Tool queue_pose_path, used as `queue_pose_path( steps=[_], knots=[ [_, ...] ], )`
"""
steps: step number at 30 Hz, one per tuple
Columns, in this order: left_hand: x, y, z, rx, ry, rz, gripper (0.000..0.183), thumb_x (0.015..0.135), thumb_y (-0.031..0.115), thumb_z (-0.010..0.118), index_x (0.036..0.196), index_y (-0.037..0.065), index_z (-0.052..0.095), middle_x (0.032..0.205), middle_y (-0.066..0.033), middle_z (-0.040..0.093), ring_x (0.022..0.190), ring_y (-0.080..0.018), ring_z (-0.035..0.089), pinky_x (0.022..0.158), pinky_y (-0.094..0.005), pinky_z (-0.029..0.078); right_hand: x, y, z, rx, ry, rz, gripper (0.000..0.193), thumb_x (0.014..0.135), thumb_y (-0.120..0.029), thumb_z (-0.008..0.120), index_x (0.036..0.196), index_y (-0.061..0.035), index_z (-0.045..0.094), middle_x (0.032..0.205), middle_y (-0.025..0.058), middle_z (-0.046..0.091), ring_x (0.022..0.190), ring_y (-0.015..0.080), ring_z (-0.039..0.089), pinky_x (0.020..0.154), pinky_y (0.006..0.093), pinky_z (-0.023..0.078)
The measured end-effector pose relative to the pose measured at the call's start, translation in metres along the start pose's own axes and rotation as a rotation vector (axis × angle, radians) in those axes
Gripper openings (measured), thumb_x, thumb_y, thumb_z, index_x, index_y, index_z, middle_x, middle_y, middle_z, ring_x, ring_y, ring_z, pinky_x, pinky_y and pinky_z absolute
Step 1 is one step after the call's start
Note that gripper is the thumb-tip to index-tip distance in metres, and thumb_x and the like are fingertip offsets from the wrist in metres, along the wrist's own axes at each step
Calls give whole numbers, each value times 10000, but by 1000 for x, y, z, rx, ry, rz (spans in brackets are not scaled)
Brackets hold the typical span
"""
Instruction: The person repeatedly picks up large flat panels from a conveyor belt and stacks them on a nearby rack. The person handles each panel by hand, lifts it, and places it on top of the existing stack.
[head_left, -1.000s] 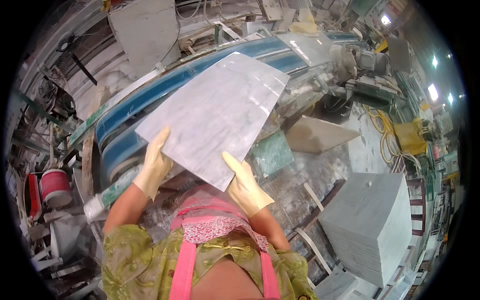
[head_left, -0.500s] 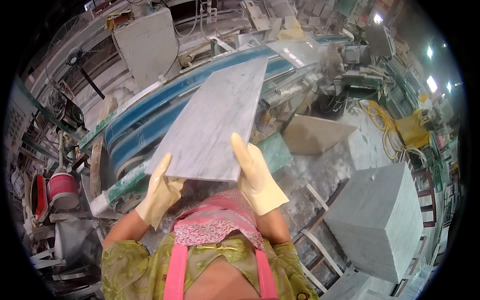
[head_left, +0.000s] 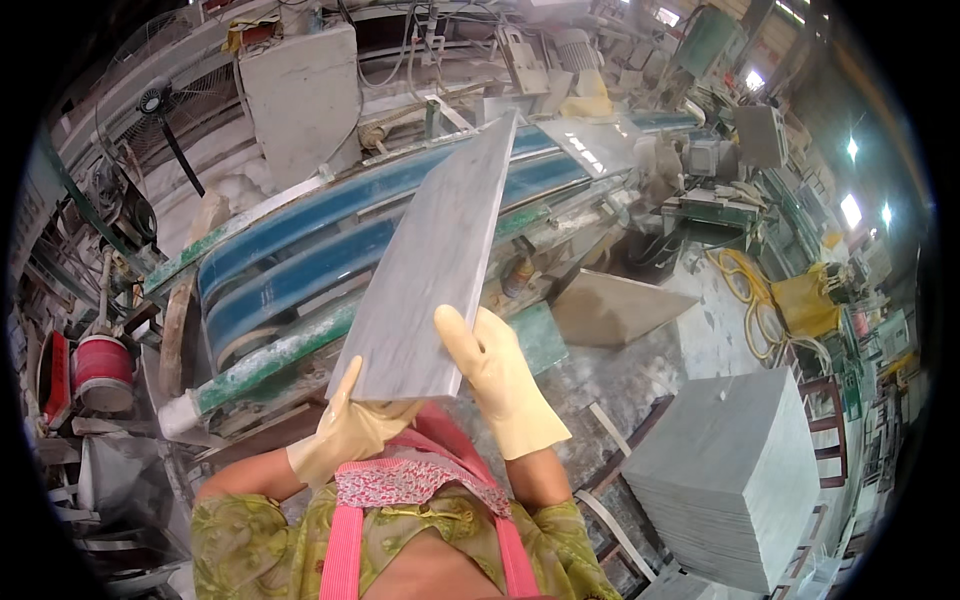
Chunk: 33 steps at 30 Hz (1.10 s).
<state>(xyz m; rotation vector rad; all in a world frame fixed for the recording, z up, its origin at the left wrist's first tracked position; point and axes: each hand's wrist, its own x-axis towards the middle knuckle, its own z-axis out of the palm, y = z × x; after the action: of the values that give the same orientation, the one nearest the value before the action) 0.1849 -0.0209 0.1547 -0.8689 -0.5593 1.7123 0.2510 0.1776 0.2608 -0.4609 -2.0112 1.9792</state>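
Note:
A grey veined stone tile, long and thin, is held up in front of me, tilted so that its right edge shows. My left hand, in a cream rubber glove, grips its near left corner, with the thumb on the face and the fingers underneath. On the right edge near the bottom, my gloved right hand holds it, thumb over the face. The fingers behind the tile are partly hidden. Beyond the tile runs a conveyor with blue belts and a worn green rail.
At the lower right stands a tall stack of grey tiles on a metal frame. A tan slab leans near the conveyor, with a yellow hose beyond it. A red-and-white bucket sits at left, below a black fan.
The tile has turned more edge-on, and its near end has come closer to me. My left hand has shifted right and down, reaching further under the corner. My right hand has moved slightly down.

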Motion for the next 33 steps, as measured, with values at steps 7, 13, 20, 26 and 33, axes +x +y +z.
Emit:
queue_pose_path(
  steps=[7, 13, 20, 26, 33],
  knots=[
    [0, -30, 19, 427, 110, 165, 646, 944, 368, 589, 1468, 109, 312, 1527, -95, 336, 1415, -241, 282, 1154, -467, 324, 7, -14, -11, 146, -24, 80, 547, 975, -446, 553, 1133, 73, 620, 1015, 103, 672, 916, 147, 608, 815, 302, 476],
    [-3, -28, 31, -1525, 53, -257, 473, 960, 264, 450, 1424, 198, 386, 1524, 72, 356, 1421, -97, 286, 1145, -618, 236, 16, -34, -2, 601, 51, -40, 786, 996, -628, 302, 1203, 67, 606, 1087, 113, 684, 1031, 172, 615, 919, 307, 449],
    [-1, -35, 29, -1634, 27, -314, 458, 955, 252, 387, 1412, 242, 404, 1510, 123, 376, 1410, -62, 313, 1128, -648, 223, 22, -18, -14, 528, 30, -23, 885, 955, -716, 239, 1118, 57, 639, 1050, 101, 691, 966, 166, 610, 881, 295, 448],
    [2, -33, 24, -1184, 17, -215, 464, 958, 225, 426, 1420, 206, 391, 1534, 88, 349, 1400, -112, 335, 1138, -617, 242, 16, -13, -19, 594, 58, 15, 818, 980, -662, 297, 1205, 65, 596, 1142, 120, 664, 1028, 173, 604, 947, 302, 430],
    [14, -44, 32, 693, 19, 145, 705, 897, 227, 694, 1445, 19, 304, 1478, -179, 380, 1375, -332, 352, 1160, -483, 303, -13, -7, -41, 662, 109, 73, 459, 969, -273, 556, 1263, 80, 549, 1211, 134, 630, 1086, 204, 619, 939, 332, 479]
  ],
)
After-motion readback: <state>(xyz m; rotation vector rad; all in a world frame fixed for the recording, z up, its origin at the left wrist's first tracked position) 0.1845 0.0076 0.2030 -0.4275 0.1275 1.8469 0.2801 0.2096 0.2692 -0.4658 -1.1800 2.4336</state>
